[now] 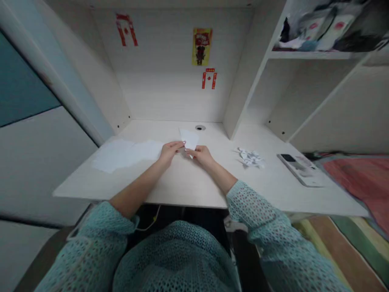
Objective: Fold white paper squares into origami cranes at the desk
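Teal sweater [174, 259]; left hand [172, 151], right hand [203, 154] pinched closed on white paper [191, 138].

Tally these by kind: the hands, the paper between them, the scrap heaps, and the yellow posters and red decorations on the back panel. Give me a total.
Hands: 2
Paper: 1
Scrap heap: 1
Yellow poster: 1
Red decorations: 2
Total: 7
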Tool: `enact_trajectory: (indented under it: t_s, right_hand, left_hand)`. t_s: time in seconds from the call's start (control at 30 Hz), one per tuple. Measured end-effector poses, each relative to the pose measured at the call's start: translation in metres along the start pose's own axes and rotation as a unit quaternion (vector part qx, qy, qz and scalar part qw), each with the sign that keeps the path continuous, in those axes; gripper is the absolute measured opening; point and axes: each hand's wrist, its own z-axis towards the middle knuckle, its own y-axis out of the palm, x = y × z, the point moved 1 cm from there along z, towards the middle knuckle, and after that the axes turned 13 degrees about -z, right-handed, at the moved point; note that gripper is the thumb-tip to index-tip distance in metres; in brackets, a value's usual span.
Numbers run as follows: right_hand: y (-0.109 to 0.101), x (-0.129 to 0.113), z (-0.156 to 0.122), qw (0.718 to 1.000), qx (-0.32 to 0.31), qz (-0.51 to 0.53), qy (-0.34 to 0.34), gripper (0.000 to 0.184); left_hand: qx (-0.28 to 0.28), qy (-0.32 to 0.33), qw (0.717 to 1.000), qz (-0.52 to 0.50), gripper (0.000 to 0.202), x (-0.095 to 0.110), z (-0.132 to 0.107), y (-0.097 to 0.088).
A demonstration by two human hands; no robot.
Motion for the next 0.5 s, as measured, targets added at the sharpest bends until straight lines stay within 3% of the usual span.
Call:
enact_trajectory:
  t_s: [0.5]
  right_hand:
    - [0.008,-0.006,-0.006,0.999,-0.028,-0.037,0.020,0.036]
  left_hand:
    - [0.085,-0.020,0.985,-0.148,0.033,0.009,0.010,-0.011]
